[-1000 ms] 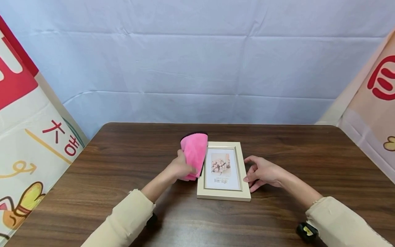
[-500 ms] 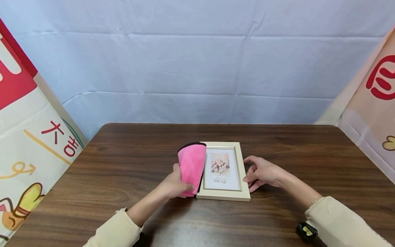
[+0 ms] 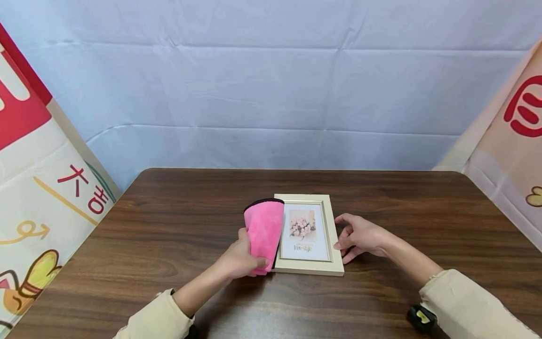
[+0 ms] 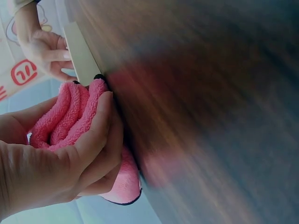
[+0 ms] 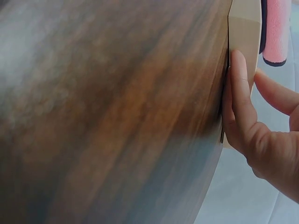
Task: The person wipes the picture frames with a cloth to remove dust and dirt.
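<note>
A cream picture frame (image 3: 306,267) with a flower print lies face up on the table. My left hand (image 3: 239,256) grips a folded pink cloth (image 3: 264,230) with dark edging, which covers part of the frame's left border. In the left wrist view the cloth's thick folds (image 4: 70,114) sit between thumb and fingers. On the other side, my right hand (image 3: 360,238) holds the frame's right border. The right wrist view has its fingers (image 5: 242,93) along the frame's side edge (image 5: 245,35), with the thumb over the top edge.
The dark wooden table (image 3: 190,202) extends around the frame on all sides. A pale cloth backdrop (image 3: 271,94) hangs behind it. Printed banners flank it on the left (image 3: 51,188) and right (image 3: 512,155).
My left hand has slid the pink cloth along the frame's left border toward me, mostly in the first half second. The right hand and the frame stay practically in place.
</note>
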Demonstrator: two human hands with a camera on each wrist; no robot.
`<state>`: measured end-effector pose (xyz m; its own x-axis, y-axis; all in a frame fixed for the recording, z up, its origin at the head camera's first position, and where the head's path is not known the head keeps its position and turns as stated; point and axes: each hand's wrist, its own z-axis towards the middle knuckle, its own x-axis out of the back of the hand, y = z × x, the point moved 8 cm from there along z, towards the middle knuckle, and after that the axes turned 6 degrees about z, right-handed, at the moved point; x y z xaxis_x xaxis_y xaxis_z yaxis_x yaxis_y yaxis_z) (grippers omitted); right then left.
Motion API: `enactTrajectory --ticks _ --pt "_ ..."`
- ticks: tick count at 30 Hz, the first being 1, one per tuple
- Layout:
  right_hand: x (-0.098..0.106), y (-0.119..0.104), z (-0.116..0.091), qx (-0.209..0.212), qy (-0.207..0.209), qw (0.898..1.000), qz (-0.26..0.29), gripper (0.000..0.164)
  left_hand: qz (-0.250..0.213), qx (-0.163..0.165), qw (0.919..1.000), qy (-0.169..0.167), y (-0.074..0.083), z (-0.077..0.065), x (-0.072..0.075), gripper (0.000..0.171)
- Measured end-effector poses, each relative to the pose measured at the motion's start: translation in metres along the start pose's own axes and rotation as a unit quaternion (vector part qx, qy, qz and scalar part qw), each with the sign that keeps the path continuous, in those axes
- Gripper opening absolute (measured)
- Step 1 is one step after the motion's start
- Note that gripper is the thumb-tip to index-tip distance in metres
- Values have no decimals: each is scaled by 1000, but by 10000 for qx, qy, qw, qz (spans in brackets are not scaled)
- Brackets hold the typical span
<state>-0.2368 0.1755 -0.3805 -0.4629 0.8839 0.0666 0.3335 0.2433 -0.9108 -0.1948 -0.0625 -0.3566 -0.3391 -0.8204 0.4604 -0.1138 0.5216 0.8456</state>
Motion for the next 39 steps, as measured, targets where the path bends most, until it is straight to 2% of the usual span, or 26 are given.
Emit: enactTrajectory --ticks 6,15,20,22,25,39 --pt "1 -1 0 0 25 10000 -25 64 -61 83 9999 -76 0 5 -1 78" --pt "-1 -1 -1 -1 9 10000 -25 63 150 162 9997 41 0 22 2 79" --pt "-1 -1 -1 23 1 10000 -48 63 137 320 9994 83 -1 34 4 81" --pt "-1 -2 -2 30 7 10000 -51 62 -16 413 9991 28 0 40 4 84" --pt "-1 -1 -2 43 -11 10000 -38 63 112 479 9988 13 1 48 6 87" --pt "-1 -1 -2 56 -67 10000 -38 63 -137 785 9967 -155 5 80 12 93"
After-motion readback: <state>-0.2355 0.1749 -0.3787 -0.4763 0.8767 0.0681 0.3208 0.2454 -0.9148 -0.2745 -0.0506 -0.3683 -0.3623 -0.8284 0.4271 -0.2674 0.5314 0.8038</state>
